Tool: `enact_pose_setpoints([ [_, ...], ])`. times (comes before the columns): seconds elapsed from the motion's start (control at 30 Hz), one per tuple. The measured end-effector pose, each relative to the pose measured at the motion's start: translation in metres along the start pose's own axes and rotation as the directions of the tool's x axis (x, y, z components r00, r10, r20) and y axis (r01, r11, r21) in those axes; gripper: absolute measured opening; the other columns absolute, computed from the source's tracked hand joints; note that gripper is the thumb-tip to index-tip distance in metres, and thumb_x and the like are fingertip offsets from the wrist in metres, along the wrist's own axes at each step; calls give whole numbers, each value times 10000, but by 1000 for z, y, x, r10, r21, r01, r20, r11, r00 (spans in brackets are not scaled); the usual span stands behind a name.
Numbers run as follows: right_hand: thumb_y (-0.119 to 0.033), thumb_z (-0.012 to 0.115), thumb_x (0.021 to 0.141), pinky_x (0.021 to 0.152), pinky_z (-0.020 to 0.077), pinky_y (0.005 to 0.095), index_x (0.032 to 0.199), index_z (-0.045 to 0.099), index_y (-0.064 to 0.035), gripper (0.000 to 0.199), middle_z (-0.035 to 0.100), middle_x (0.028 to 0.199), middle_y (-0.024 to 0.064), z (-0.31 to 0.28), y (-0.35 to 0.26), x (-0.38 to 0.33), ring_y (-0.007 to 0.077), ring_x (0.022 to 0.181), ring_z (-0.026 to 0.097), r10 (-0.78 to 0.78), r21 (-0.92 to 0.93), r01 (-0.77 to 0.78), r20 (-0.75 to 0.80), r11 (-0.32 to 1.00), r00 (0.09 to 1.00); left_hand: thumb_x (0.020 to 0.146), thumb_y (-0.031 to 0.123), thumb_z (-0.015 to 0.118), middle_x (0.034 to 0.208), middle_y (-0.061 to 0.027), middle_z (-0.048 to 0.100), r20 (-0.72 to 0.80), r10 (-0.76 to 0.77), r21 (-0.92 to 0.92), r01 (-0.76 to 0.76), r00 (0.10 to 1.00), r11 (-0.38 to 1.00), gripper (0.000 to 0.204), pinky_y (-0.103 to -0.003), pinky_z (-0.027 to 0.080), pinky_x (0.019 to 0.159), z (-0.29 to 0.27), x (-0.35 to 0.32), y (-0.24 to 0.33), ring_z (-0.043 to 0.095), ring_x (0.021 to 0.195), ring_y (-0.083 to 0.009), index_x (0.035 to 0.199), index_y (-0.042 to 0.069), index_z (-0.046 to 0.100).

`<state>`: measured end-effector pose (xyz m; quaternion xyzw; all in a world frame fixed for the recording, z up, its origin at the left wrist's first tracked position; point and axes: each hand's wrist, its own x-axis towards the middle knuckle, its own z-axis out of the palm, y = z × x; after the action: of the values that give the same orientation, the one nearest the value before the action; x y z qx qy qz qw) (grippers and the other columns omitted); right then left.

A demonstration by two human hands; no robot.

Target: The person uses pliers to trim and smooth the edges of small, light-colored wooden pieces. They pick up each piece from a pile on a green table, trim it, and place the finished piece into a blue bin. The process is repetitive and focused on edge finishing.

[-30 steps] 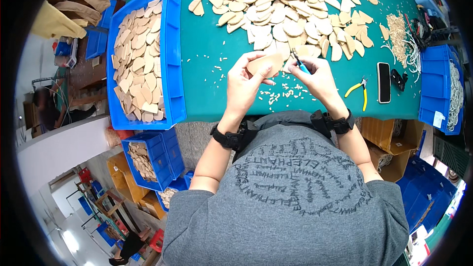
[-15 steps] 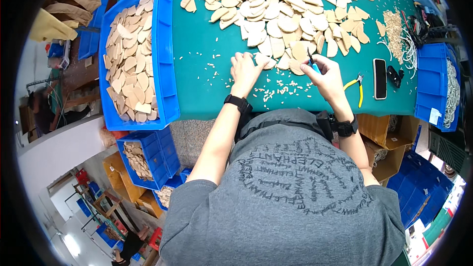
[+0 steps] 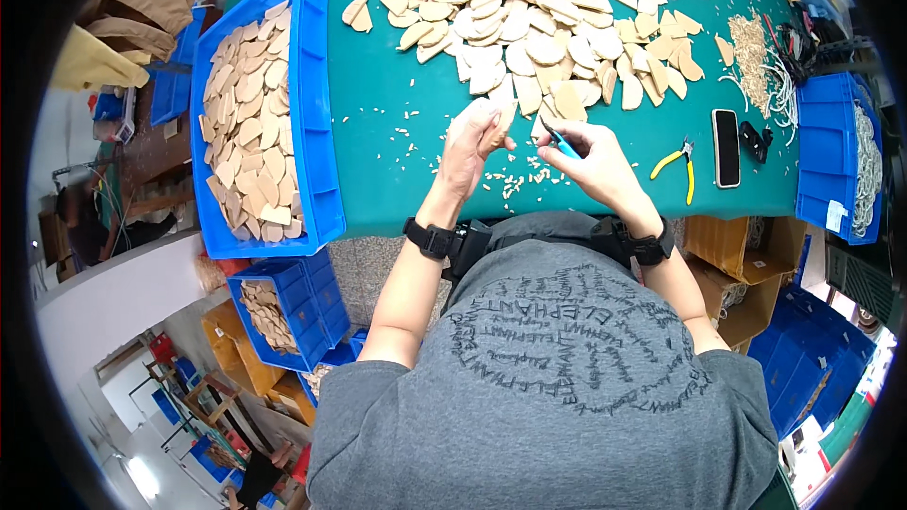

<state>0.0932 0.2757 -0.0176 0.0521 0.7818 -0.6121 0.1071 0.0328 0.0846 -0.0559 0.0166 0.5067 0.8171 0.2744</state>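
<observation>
The thin tan wooden piece [image 3: 498, 127] sits upright in the left hand [image 3: 470, 146], just above the near edge of the green table [image 3: 397, 113], with fingers closed around its lower part. It looks light, flat and stiff, probably brittle along its narrow tip, so a pinch across the broad faces near the middle seems safest. The right hand [image 3: 595, 162], just to the right, is clamped on a small blue-handled tool [image 3: 559, 140] whose tip points at the piece. Pale chips [image 3: 515, 179] litter the cloth below both hands. Farther off lies a heap of similar pieces [image 3: 529, 9]; a blue bin [image 3: 307, 113] of them stands to the left, yellow pliers [image 3: 678, 165] and a phone [image 3: 726, 146] to the right.
</observation>
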Motion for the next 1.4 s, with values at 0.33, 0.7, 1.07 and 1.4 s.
enact_pose_setpoints([
  [0.33, -230, 678, 812, 570, 438, 227, 913, 662, -42, 213, 628, 717, 12, 4, -16, -1, 61, 608, 533, 8, -7, -8, 7, 1000, 1000, 840, 105, 699, 1079, -81, 652, -73, 322, 525, -238, 944, 817, 296, -249, 501, 827, 29, -30, 36, 615, 967, -128, 1113, 7, 637],
  [0.7, -213, 674, 822, 559, 410, 215, 898, 659, -42, 188, 616, 718, -12, 4, -17, 2, 39, 615, 499, -7, 33, 7, 14, 999, 1000, 833, 107, 703, 1021, -63, 663, -4, 453, 675, -332, 892, 659, 245, -244, 505, 783, 31, -33, 36, 620, 925, -123, 1061, 23, 675],
  [1.07, -213, 667, 815, 523, 388, 211, 905, 671, -27, 207, 572, 654, -24, 1, -18, 5, 29, 578, 466, 0, 22, 0, 22, 1000, 1000, 825, 120, 712, 1007, -70, 673, 6, 467, 710, -333, 884, 620, 241, -255, 500, 792, 32, -33, 38, 625, 918, -130, 1044, 24, 683],
  [1.4, -187, 680, 810, 535, 374, 205, 910, 678, -16, 198, 574, 666, -31, 1, -12, 10, 26, 589, 454, 82, 15, -83, 55, 996, 995, 837, 122, 704, 1017, -61, 667, -62, 400, 631, -275, 914, 725, 237, -261, 501, 798, 25, -33, 32, 620, 918, -127, 1050, 22, 680],
])
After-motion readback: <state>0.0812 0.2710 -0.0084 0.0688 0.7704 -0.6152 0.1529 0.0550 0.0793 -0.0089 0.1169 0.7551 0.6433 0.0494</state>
